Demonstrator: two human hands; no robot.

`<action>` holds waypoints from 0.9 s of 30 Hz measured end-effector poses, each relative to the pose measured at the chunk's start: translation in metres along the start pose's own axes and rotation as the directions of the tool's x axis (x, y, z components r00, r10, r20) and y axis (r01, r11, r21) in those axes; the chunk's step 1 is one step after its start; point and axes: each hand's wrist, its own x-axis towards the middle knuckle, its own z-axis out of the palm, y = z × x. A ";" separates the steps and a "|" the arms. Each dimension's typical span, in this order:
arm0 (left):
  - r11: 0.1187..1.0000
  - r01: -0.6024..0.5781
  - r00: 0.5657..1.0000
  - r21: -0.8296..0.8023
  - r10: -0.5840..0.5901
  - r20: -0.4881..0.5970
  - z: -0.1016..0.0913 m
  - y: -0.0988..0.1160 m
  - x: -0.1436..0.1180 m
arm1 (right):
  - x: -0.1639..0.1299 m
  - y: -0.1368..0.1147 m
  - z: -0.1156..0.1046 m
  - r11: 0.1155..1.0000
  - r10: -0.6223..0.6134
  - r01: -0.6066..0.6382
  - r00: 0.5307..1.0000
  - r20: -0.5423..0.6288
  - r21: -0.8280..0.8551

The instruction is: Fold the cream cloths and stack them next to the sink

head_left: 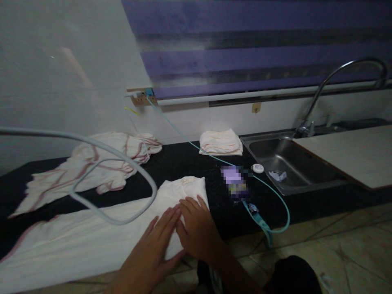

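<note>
A long white cloth (92, 232) with a reddish edge at its far left lies spread along the front of the black counter. My left hand (156, 245) rests on it near its right end, fingers stretched out. Beside it my right hand (197, 222) lies flat on the same cloth, close to the right edge, with its fingers extended. The fingertips of both hands meet or overlap; neither hand grips anything that shows. The cloth's right end looks folded over, with a bunched upper edge.
Behind lies a crumpled white cloth with reddish stripes (107, 159). A folded cloth stack (221, 142) sits by the wall. To the right are a phone (235, 181) on a teal cable (286, 204), a round white object (258, 168), a sink (284, 155) and a board (352, 151). A grey cable (134, 159) loops in front.
</note>
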 end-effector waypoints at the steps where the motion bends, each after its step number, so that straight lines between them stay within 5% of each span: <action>1: 1.000 0.010 1.000 -0.019 -0.010 -0.014 0.001 0.010 0.006 | 0.000 0.002 0.001 1.000 0.003 -0.002 1.000 -0.025 0.029; 7: 0.990 0.098 0.993 -0.097 -0.103 -0.049 0.019 0.043 0.033 | -0.002 0.007 0.002 0.983 0.062 -0.013 0.963 -0.261 0.182; 12: 0.999 0.044 0.999 0.009 -0.044 -0.020 0.035 0.056 0.038 | -0.006 0.006 -0.005 0.955 0.227 -0.095 0.842 -0.489 0.279; 21: 0.996 0.028 0.999 0.081 -0.026 -0.026 0.037 0.051 0.029 | -0.002 0.008 0.006 0.935 0.355 -0.322 0.851 -0.387 0.149; 27: 0.992 -0.059 0.998 0.115 0.061 -0.019 0.041 0.043 0.023 | -0.003 0.007 0.007 0.937 0.350 -0.332 0.869 -0.349 0.112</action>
